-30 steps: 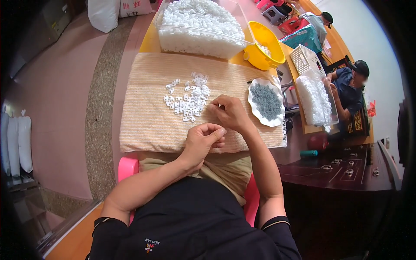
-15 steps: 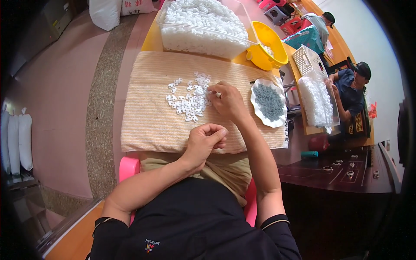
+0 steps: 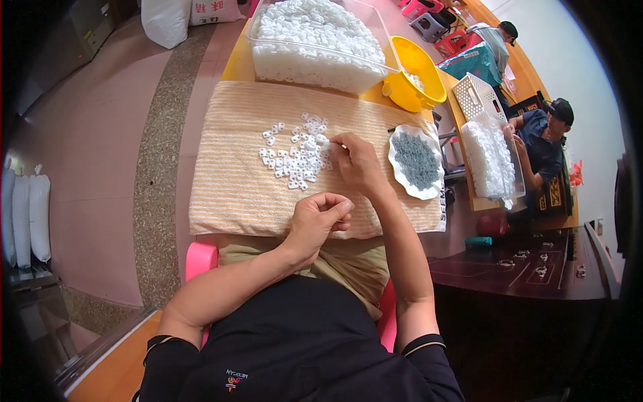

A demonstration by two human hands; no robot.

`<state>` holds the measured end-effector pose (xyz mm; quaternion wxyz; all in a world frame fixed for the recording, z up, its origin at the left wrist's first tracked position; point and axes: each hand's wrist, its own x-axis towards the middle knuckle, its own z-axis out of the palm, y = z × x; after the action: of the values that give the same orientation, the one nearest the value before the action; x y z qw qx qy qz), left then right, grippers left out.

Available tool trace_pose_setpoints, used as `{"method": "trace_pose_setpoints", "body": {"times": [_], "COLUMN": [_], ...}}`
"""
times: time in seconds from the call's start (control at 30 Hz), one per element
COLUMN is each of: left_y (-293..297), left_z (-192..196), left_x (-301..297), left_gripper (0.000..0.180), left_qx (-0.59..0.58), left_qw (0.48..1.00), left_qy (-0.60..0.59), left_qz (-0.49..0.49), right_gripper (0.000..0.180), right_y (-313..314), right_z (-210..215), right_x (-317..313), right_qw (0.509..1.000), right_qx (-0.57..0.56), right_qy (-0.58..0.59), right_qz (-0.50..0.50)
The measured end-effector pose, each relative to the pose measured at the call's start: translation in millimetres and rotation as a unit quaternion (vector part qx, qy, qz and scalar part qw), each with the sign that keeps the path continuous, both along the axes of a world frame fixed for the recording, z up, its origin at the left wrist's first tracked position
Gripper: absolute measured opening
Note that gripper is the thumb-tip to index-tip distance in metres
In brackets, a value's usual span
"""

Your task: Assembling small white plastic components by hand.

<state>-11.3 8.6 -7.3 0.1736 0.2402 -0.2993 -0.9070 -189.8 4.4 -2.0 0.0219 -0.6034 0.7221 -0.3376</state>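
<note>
Many small white plastic pieces with holes (image 3: 295, 164) lie loosely spread on a striped beige towel (image 3: 228, 181). My right hand (image 3: 360, 164) is at the right edge of this pile, thumb and fingertips pinched together; anything between them is too small to make out. Nearer to me, above the towel's front edge, my left hand (image 3: 316, 222) is curled in a pinch, and whatever it may hold is hidden. To the right of my right hand stands a white scalloped dish (image 3: 396, 175) full of tiny grey pieces (image 3: 416, 161).
Beyond the towel stand a clear tub (image 3: 321, 80) heaped with white pieces and a yellow bowl (image 3: 402, 94). At right, a co-worker (image 3: 542, 144) sits by another filled tub (image 3: 489, 157) and a white basket (image 3: 479, 94). White sacks (image 3: 40, 218) stand at left.
My right hand has shifted slightly to the right along the pile's edge, fingers still pinched. My left hand keeps its pose. The whole view has tilted a little.
</note>
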Motion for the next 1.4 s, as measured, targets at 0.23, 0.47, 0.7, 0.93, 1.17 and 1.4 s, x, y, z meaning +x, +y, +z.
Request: {"method": "trace_pose_setpoints", "body": {"times": [0.23, 0.47, 0.7, 0.93, 1.17, 1.4], "left_y": [-2.5, -6.4, -8.0, -7.0, -11.1, -12.9], "left_z": [4.5, 3.0, 5.8, 2.0, 2.0, 3.4], "left_x": [0.4, -1.5, -2.8, -3.1, -0.3, 1.1], "left_gripper": [0.009, 0.018, 0.019, 0.012, 0.012, 0.012], "left_qx": [0.007, -0.004, 0.013, 0.018, 0.049, 0.072], "left_qw": [1.000, 0.997, 0.995, 0.997, 0.997, 0.996], "left_qy": [-0.008, -0.009, -0.004, 0.012, 0.022, 0.035], "left_qz": [0.024, 0.078, 0.102, 0.079, 0.060, 0.036], "right_gripper": [0.013, 0.018, 0.018, 0.019, 0.020, 0.016], "right_y": [13.7, 39.8, 61.6, 70.0, 74.6, 78.6], "right_z": [0.5, 20.6, 22.9, 19.0, 20.6, 15.3], "right_x": [-1.9, 15.9, 30.1, 29.8, 40.6, 44.4], "right_qw": [0.986, 0.920, 0.908, 0.902, 0.898, 0.948], "right_qx": [0.023, 0.052, 0.061, 0.061, 0.031, -0.014], "right_qy": [-0.164, -0.389, -0.412, -0.424, -0.436, -0.314], "right_qz": [-0.010, 0.005, 0.049, 0.054, 0.047, 0.040]}}
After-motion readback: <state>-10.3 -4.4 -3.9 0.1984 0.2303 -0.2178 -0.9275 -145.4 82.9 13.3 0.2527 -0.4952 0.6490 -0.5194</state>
